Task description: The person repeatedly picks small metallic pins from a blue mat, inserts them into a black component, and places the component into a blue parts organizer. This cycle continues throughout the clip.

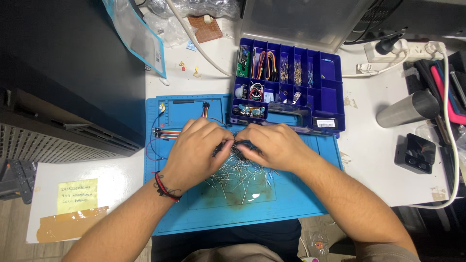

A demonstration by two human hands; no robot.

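Resistor leads (238,174) heaped on blue mat (301,204), pointing every way, left hand (196,150) and right hand (272,145) pinching a bundle

Fingertips of both hands (233,148) hidden among tangled wire leads (238,177)

Bright, even overhead light on the white desk (121,170); blue mat (301,194) well lit, colours saturated. Soft short shadows under both forearms and the hands. Mild glare on the clear box lid (301,19) at the desk's far edge and on the metal cylinder (407,109) near the right edge. Left side beyond the desk dark, detail lost. Wide-angle bending at the frame edges. Centre sharp; small wire pieces (238,177) slightly smeared.
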